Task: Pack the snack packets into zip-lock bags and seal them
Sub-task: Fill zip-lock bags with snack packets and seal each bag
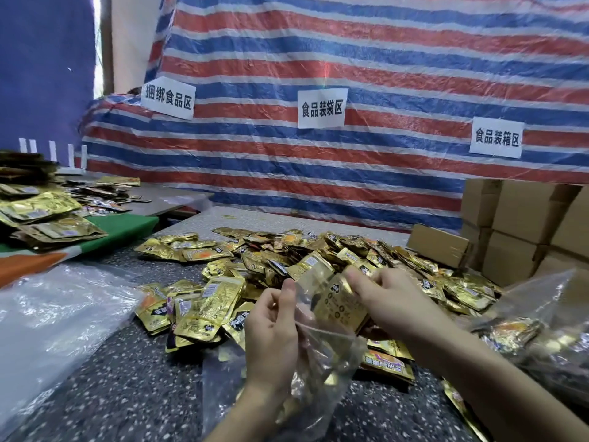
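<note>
I am holding the mouth of a clear, crinkled plastic zip-lock bag (322,355) open with my left hand (272,333), its fingers pinching the near lip, while my right hand (392,301) is gripping a flat gold foil snack packet (339,306) with dark print and feeding it down into the opening. The packet is sitting partway inside the mouth, just in front of the big loose heap of gold foil packets (318,253) spread over the speckled grey table (127,378). A few gold shapes are showing through the lower part of the bag, so I judge it is already partly loaded. To do this well, I am thinking I should keep the lip pulled taut and wide, slide the packet in edge-first so its corner is not catching the zip strip, and lay it flat against the others, leaving the top clear for sealing. A sheet of clear plastic (47,314) is lying to my left.
</note>
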Action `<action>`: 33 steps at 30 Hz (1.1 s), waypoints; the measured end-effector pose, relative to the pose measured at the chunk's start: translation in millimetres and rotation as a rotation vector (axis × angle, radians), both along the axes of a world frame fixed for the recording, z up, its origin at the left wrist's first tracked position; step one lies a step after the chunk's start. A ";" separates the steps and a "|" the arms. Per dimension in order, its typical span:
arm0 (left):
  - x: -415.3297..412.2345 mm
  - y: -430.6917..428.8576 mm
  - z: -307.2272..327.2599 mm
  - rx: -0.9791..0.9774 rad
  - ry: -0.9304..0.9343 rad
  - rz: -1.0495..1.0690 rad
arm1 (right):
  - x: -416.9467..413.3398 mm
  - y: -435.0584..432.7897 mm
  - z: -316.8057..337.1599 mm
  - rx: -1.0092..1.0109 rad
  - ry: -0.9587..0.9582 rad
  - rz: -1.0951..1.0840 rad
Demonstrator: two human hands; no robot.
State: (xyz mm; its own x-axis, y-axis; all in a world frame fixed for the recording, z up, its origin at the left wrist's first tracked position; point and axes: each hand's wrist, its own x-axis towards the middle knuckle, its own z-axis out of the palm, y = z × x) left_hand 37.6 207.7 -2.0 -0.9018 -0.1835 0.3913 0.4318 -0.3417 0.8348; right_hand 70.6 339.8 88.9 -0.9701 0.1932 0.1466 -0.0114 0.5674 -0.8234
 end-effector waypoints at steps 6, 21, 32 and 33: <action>-0.9 -1.8 4.5 0.131 -0.010 -0.170 | 0.3 1.2 -3.5 0.057 0.027 0.006; -3.3 -17.8 8.2 -0.358 0.187 -0.320 | 19.5 44.2 43.5 -0.235 0.195 0.454; 1.0 -3.0 3.0 -0.094 0.054 -0.346 | 16.8 81.6 -72.5 -0.595 -0.019 0.302; 1.8 -1.0 3.6 -0.054 0.036 -0.357 | 17.6 79.3 -80.1 -0.637 -0.038 0.381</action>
